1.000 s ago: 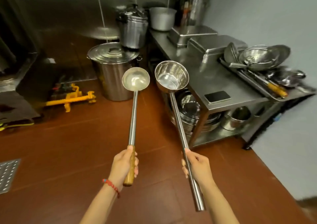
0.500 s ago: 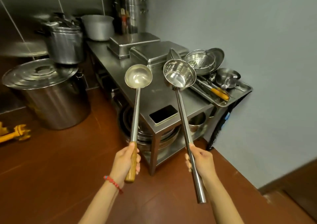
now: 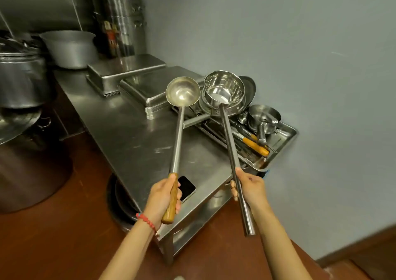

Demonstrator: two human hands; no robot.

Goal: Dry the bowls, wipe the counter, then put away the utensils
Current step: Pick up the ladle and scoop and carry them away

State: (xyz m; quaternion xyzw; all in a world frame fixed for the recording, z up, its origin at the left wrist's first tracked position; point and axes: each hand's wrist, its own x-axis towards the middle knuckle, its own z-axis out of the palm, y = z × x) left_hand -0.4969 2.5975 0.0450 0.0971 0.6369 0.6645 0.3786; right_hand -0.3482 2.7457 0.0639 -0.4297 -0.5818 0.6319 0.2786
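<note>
Both utensils I carried closer over the counter (image 3: 139, 138), left hand (image 3: 160, 198) gripping wooden-handled ladle (image 3: 182, 91), right hand (image 3: 250, 187) gripping deep steel scoop (image 3: 224, 89), tray (image 3: 285, 138) beneath.

1. No legible text, brand, number or sign anywhere in view.
2. Red and dark printed label on the tall stacked stainless steel pots (image 3: 120, 22) at the back of the steel surface (image 3: 132, 134): too blurred to read.
3. Dark flat rectangular device (image 3: 186, 187) near the surface edge: blank, nothing readable.
</note>
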